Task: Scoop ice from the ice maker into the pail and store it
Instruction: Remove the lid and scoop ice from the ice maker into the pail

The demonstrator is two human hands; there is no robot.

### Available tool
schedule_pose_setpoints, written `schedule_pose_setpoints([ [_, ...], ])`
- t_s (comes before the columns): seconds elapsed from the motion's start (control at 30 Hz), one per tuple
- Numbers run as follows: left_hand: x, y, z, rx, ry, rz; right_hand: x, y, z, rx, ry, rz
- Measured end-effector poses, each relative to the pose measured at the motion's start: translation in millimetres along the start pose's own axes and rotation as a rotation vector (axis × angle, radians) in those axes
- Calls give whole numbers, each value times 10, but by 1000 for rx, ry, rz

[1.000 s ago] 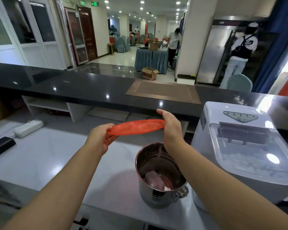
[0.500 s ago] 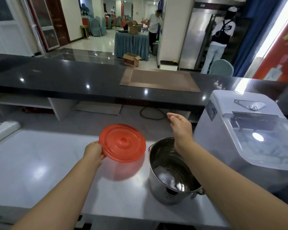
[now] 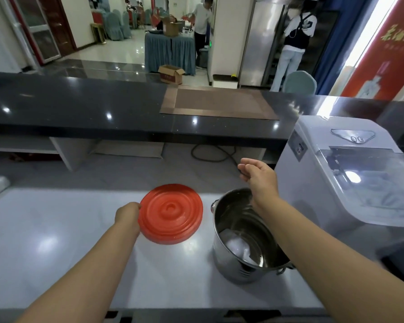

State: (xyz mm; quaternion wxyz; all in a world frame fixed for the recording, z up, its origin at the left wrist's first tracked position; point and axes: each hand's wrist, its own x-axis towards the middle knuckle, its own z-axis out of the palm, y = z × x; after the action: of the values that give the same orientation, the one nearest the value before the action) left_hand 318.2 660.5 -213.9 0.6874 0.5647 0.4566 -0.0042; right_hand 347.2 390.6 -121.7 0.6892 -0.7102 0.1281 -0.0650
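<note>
A shiny steel pail point(image 3: 240, 264) stands uncovered on the white counter, something pale lying at its bottom. Its round red lid point(image 3: 170, 213) lies flat on the counter just left of the pail. My left hand point(image 3: 127, 215) grips the lid's left rim. My right hand point(image 3: 258, 176) hovers above the pail's far rim with loosely curled fingers and nothing in it, a short way left of the white ice maker point(image 3: 331, 159). The ice maker's clear hatch point(image 3: 369, 183) is closed, with ice visible beneath it.
A raised black bar top point(image 3: 79, 108) with a brown mat point(image 3: 217, 103) runs across behind the counter. A dark cable point(image 3: 210, 155) loops under it. The white counter point(image 3: 44, 241) stretches left. Two people stand far off in the hall.
The lid came off the pail, moved left and down, and now lies on the counter in my left hand. My right hand let go of it and drifted toward the ice maker.
</note>
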Motion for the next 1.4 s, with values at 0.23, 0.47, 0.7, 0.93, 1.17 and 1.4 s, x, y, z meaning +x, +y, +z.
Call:
schedule_pose_setpoints([
  [0.23, -489, 386, 566, 109, -157, 342, -17, -129, -163, 31, 13, -50],
  [0.47, -1351, 458, 1206, 301, -589, 691, -86, -287, -463, 44, 1, -130],
  [0.7, -1963, 240, 1812, 616, -818, 925, -187, -583, -1055, -17, 70, -306],
  [0.93, -2425, -110, 2275, 888, -902, 1323, -164, -737, -1909, -154, 284, -411],
  [1.17, -2606, -316, 2548, 1061, -823, 1467, -68, -639, -2721, -281, 539, -305],
  [1.4, -2642, -409, 2638, 1040, -720, 1566, -13, -486, -3131, -378, 518, -62],
])
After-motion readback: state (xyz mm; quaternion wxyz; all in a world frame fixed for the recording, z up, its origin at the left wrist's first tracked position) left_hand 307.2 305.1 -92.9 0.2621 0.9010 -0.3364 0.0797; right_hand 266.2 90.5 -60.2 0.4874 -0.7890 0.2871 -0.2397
